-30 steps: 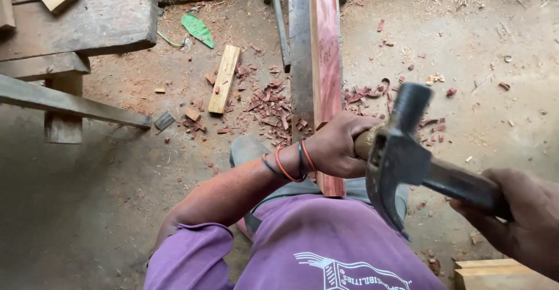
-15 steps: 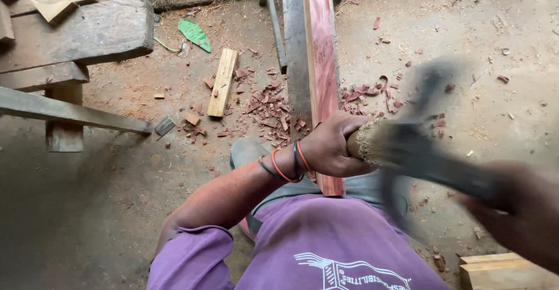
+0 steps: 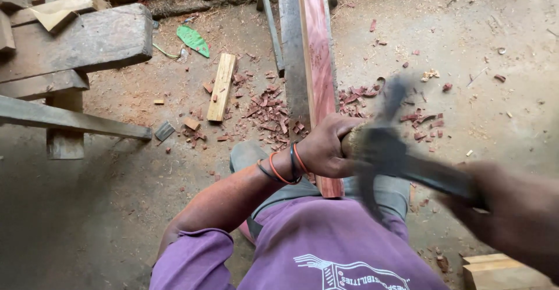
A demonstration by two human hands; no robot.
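Reddish plank (image 3: 317, 63): your left hand (image 3: 326, 150) grips a wooden-handled tool (image 3: 352, 141); your right hand (image 3: 512, 214) clasps the hammer (image 3: 384, 144), now blurred mid-swing, head lower than before.

Counts: two hands – left hand (image 3: 329, 147), right hand (image 3: 512, 214). One hammer (image 3: 384, 144), blurred. One wooden-handled tool (image 3: 348, 144) in the left fist, tip hidden. One long reddish plank (image 3: 317, 63), one grey plank (image 3: 291, 51) beside it. One short pale wood offcut (image 3: 222, 86). One green leaf (image 3: 193, 38). Three wrist bands (image 3: 285, 165), two orange and one dark. Red wood chips (image 3: 268, 106): too many to count.
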